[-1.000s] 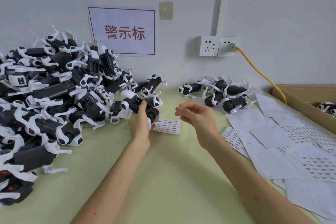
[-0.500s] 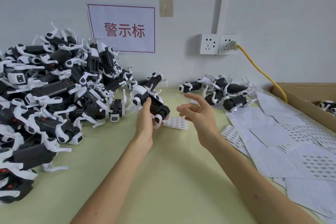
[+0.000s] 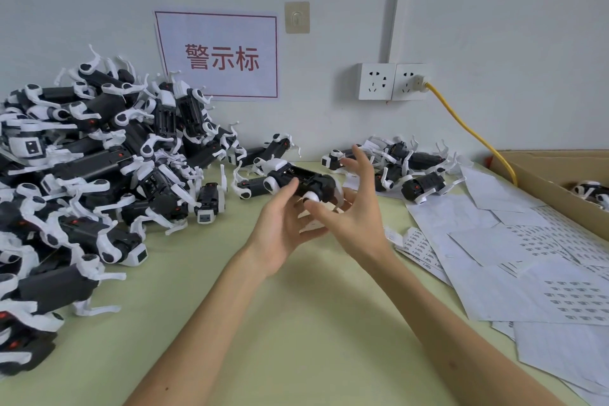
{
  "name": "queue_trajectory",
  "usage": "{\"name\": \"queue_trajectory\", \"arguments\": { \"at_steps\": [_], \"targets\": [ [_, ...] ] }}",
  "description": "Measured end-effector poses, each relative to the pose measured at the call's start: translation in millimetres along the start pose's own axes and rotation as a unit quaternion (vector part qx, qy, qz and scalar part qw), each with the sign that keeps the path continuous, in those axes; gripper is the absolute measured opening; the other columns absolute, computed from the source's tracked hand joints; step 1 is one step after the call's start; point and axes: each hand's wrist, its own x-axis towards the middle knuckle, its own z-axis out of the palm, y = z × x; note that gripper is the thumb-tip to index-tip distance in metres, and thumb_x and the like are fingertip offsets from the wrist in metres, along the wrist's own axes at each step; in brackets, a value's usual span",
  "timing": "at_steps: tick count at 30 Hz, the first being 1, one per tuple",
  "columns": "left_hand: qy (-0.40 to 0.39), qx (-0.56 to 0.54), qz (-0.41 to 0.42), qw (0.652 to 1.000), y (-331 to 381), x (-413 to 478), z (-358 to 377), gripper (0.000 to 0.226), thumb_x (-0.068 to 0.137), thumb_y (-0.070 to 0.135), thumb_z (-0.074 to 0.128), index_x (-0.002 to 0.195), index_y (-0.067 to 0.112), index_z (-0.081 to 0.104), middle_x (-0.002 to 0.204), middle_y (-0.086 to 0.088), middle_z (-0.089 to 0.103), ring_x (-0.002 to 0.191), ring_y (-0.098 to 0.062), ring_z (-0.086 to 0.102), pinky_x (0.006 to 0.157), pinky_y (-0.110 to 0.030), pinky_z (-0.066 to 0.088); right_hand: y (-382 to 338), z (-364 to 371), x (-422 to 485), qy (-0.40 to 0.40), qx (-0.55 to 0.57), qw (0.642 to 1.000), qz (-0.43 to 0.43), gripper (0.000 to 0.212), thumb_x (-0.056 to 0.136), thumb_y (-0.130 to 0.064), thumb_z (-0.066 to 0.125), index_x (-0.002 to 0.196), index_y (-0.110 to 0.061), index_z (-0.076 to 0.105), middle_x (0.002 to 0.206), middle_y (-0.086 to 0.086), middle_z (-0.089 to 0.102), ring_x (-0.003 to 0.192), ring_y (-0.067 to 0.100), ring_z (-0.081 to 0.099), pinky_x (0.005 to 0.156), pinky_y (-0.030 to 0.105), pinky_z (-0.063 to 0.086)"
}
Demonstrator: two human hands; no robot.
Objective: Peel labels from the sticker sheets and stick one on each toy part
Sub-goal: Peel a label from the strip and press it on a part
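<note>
The left hand (image 3: 280, 231) grips a black-and-white toy part (image 3: 301, 182) from below, fingers curled under its body and the thumb lying over its top; the toy part is held level above the bench (image 3: 296, 323), clear of the surface. The right hand (image 3: 354, 211) is just right of the toy part with its fingers spread and straight, gripping nothing; its thumb tip lies beside a round white joint at the near end of the toy part, and whether the palm touches the body cannot be told. A scrap of white shows below the toy part, between the two hands, too hidden to name.

Left of the toy part a large pile of toy parts (image 3: 85, 175) is heaped against the wall, black bodies and white legs tangled together; behind and right of the toy part lies a smaller group of toy parts (image 3: 412, 171), near the wall. Right of the toy part, sticker sheets (image 3: 527, 260) overlap across the bench, several printed with rows of small labels; further right a cardboard box (image 3: 547, 184) holds more black-and-white pieces. On the wall above the toy part hangs a white sign (image 3: 217, 56) with a red border and red characters; up and to the right of the toy part a double socket (image 3: 392, 81) carries a yellow cable (image 3: 468, 128) that runs down towards the box.
</note>
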Motion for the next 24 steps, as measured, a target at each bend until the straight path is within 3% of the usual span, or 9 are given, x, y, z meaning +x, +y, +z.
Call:
{"name": "queue_trajectory", "arguments": {
  "at_steps": [2,4,6,10,13,16,18,21,24],
  "targets": [
    [-0.005,0.066,-0.014,0.998,-1,-1,0,0.039,0.097,0.046,0.053,0.113,0.015,0.07,0.115,0.0,0.07,0.096,-0.021,0.072,0.093,-0.041,0.052,-3,-4,3,0.04,0.014,0.999,-0.002,0.101,0.076,-0.012,0.086,0.156,-0.028,0.026,0.145,-0.005,0.044,0.121,0.027,0.059,0.096,0.035,0.054],
    [0.007,0.146,-0.006,0.989,-2,-2,2,0.033,0.104,0.038,0.049,0.112,0.018,0.074,0.116,0.003,0.076,0.099,-0.022,0.074,0.09,-0.038,0.053,-5,-10,8,0.083,0.021,0.996,-0.001,0.094,0.08,-0.008,0.083,0.155,-0.025,0.029,0.141,-0.002,0.047,0.117,0.012,0.06,0.094,0.018,0.049],
    [0.073,0.197,0.046,0.977,-3,-3,4,0.029,0.104,0.025,0.05,0.1,0.014,0.077,0.103,-0.001,0.079,0.086,-0.019,0.076,0.08,-0.034,0.054,-7,-17,12,0.112,0.034,0.993,0.011,0.091,0.082,-0.01,0.083,0.154,-0.026,0.03,0.14,-0.001,0.049,0.106,0.005,0.062,0.092,0.015,0.049],
    [0.274,0.176,0.161,0.932,0,1,-4,0.025,0.095,0.009,0.054,0.073,0.01,0.067,0.061,0.001,0.066,0.051,-0.013,0.056,0.055,-0.024,0.044,-7,-33,18,0.101,0.083,0.99,0.052,0.095,0.07,-0.037,0.082,0.15,-0.039,0.031,0.137,-0.008,0.055,0.096,0.006,0.068,0.089,0.028,0.056],
    [0.34,0.01,0.1,0.935,7,3,-18,0.024,0.099,0.017,0.051,0.08,0.01,0.064,0.065,-0.003,0.065,0.055,-0.017,0.055,0.058,-0.027,0.044,-5,-40,23,0.03,0.179,0.98,0.082,0.102,0.063,-0.036,0.079,0.153,-0.031,0.032,0.138,0.002,0.054,0.1,0.019,0.071,0.09,0.044,0.059],
    [0.225,-0.094,-0.021,0.969,12,0,-18,0.04,0.105,0.034,0.041,0.092,0.006,0.066,0.078,-0.014,0.069,0.07,-0.028,0.059,0.065,-0.035,0.043,-4,-38,25,-0.048,0.236,0.965,0.107,0.099,0.063,-0.028,0.077,0.152,-0.025,0.034,0.138,0.011,0.053,0.094,0.02,0.07,0.084,0.041,0.059],
    [0.141,-0.092,-0.039,0.985,12,-1,-13,0.047,0.104,0.039,0.038,0.091,0.006,0.069,0.078,-0.017,0.069,0.076,-0.03,0.059,0.066,-0.036,0.037,-2,-36,24,-0.082,0.222,0.965,0.111,0.098,0.062,-0.029,0.075,0.152,-0.026,0.037,0.136,0.011,0.056,0.096,0.021,0.07,0.079,0.034,0.058],
    [0.032,-0.079,-0.055,0.995,13,-4,-9,0.044,0.096,0.043,0.048,0.092,0.007,0.073,0.088,-0.016,0.068,0.078,-0.029,0.066,0.066,-0.036,0.045,-3,-37,24,-0.077,0.182,0.974,0.113,0.086,0.067,-0.033,0.068,0.149,-0.027,0.041,0.134,0.007,0.059,0.095,0.024,0.069,0.065,0.023,0.054],
    [-0.066,-0.066,-0.085,0.992,13,-8,-8,0.04,0.093,0.044,0.055,0.1,0.009,0.073,0.089,-0.012,0.068,0.078,-0.024,0.066,0.072,-0.035,0.056,-2,-39,26,-0.056,0.18,0.976,0.106,0.069,0.08,-0.029,0.056,0.147,-0.024,0.044,0.131,0.011,0.058,0.077,0.011,0.068,0.06,0.02,0.051]
  ]
}}
